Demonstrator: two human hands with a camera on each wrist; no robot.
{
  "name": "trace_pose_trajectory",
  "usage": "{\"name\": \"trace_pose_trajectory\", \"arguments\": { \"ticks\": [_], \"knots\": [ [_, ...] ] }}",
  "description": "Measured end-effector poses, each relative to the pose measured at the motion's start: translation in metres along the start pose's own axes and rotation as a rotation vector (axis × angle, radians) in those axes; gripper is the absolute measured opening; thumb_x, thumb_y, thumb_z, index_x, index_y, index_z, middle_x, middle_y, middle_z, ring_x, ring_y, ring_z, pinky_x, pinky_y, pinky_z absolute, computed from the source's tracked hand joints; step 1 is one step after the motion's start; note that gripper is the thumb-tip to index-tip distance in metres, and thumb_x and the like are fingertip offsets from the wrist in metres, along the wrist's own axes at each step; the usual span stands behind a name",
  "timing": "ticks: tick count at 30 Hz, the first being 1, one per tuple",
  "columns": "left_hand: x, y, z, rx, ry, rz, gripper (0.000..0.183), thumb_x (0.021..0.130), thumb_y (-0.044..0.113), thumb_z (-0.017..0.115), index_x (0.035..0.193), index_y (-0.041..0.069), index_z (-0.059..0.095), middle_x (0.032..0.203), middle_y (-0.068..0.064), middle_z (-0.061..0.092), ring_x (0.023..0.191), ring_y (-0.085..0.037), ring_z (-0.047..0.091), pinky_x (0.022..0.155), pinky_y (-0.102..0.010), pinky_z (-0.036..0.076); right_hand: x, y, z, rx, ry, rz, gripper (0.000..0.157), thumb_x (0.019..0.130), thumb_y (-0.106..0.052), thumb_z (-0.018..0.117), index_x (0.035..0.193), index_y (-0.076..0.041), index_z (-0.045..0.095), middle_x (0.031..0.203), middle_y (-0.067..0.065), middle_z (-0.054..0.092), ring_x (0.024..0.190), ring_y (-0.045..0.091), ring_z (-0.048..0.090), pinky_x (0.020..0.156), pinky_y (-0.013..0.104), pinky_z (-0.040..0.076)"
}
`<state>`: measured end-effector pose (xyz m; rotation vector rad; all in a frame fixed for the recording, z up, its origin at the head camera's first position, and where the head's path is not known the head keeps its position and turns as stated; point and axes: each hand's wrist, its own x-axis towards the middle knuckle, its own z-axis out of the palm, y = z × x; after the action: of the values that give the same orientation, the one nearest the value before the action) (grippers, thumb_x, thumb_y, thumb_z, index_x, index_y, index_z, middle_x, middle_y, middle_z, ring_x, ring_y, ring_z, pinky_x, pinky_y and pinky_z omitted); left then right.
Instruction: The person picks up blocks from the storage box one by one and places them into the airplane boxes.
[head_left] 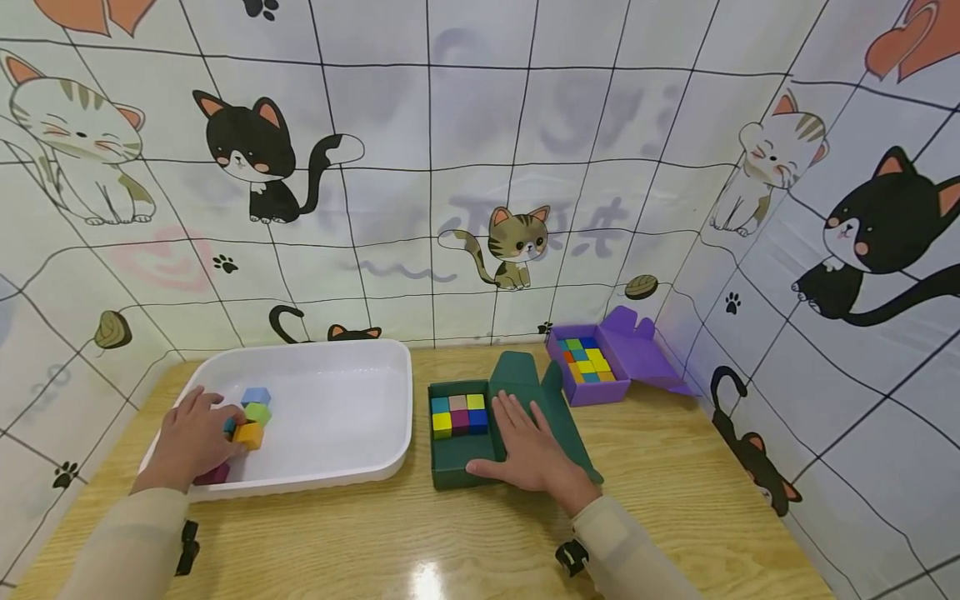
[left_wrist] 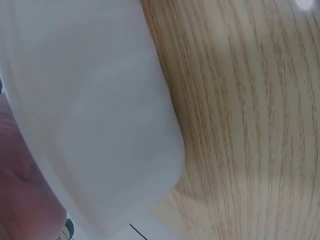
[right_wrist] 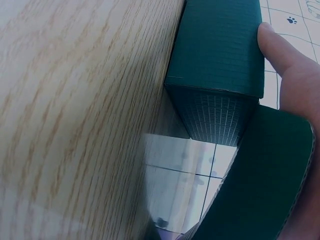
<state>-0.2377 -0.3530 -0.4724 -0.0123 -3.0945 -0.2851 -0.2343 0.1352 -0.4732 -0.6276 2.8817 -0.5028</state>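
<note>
In the head view, my left hand (head_left: pixel 193 433) reaches over the near-left side of a white plastic tub (head_left: pixel 337 417). Its index finger and thumb pinch around an orange block (head_left: pixel 250 436), with a teal block (head_left: pixel 228 425) tucked close beside it. Green (head_left: pixel 257 413) and blue (head_left: pixel 256 396) blocks lie just beyond, and a dark red block (head_left: pixel 213 475) shows partly under the hand. My right hand (head_left: pixel 525 446) rests with spread, straight fingers on a green cardboard box (head_left: pixel 453 475), its thumb at the box's edge. Inside the box, two rows of coloured cubes (head_left: pixel 457 421) fill the far part.
A purple box (head_left: pixel 600 393) holding coloured cubes stands open at the back right, its lid (head_left: pixel 645 354) folded out. A wood-grain table (head_left: pixel 360 542) carries everything. Behind and at the sides hangs a cat-printed sheet (head_left: pixel 420 192).
</note>
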Motion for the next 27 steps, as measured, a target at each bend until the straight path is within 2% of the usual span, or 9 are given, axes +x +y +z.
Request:
{"name": "trace_pose_trajectory", "arguments": {
  "ticks": [5, 14, 20, 27],
  "knots": [
    [-0.002, -0.001, 0.000, -0.004, -0.008, 0.009, 0.034, 0.067, 0.020, 0.084, 0.096, 0.009, 0.071, 0.130, -0.037, 0.040, 0.131, -0.059, 0.015, 0.102, -0.080, 0.016, -0.001, -0.001, 0.000, 0.004, -0.003, -0.003, 0.109, 0.081, -0.078, 0.050, 0.157, -0.009, 0.013, 0.165, 0.009, 0.011, 0.154, 0.028, 0.009, 0.123, 0.057, 0.001],
    [0.000, 0.005, -0.004, -0.018, 0.037, 0.048, 0.029, 0.067, 0.024, 0.084, 0.088, 0.010, 0.070, 0.130, -0.035, 0.044, 0.133, -0.057, 0.017, 0.102, -0.080, 0.016, -0.001, -0.001, -0.001, 0.002, -0.001, -0.001, 0.109, 0.081, -0.077, 0.050, 0.157, -0.008, 0.014, 0.165, 0.010, 0.011, 0.154, 0.029, 0.010, 0.123, 0.058, 0.002],
    [0.001, 0.016, -0.013, -0.042, 0.066, 0.076, 0.028, 0.070, 0.023, 0.082, 0.092, 0.009, 0.071, 0.130, -0.033, 0.044, 0.136, -0.055, 0.017, 0.104, -0.078, 0.015, -0.001, -0.001, -0.002, 0.005, -0.009, -0.001, 0.108, 0.082, -0.076, 0.051, 0.157, -0.009, 0.013, 0.165, 0.009, 0.010, 0.154, 0.028, 0.008, 0.123, 0.057, 0.000],
    [0.004, 0.037, -0.021, -0.072, 0.117, 0.126, 0.029, 0.070, 0.023, 0.083, 0.093, 0.009, 0.071, 0.131, -0.030, 0.047, 0.138, -0.053, 0.019, 0.107, -0.076, 0.015, 0.000, -0.001, -0.003, 0.000, -0.021, -0.004, 0.108, 0.082, -0.074, 0.052, 0.156, -0.007, 0.012, 0.165, 0.011, 0.009, 0.154, 0.029, 0.008, 0.123, 0.056, 0.000]
  ]
}}
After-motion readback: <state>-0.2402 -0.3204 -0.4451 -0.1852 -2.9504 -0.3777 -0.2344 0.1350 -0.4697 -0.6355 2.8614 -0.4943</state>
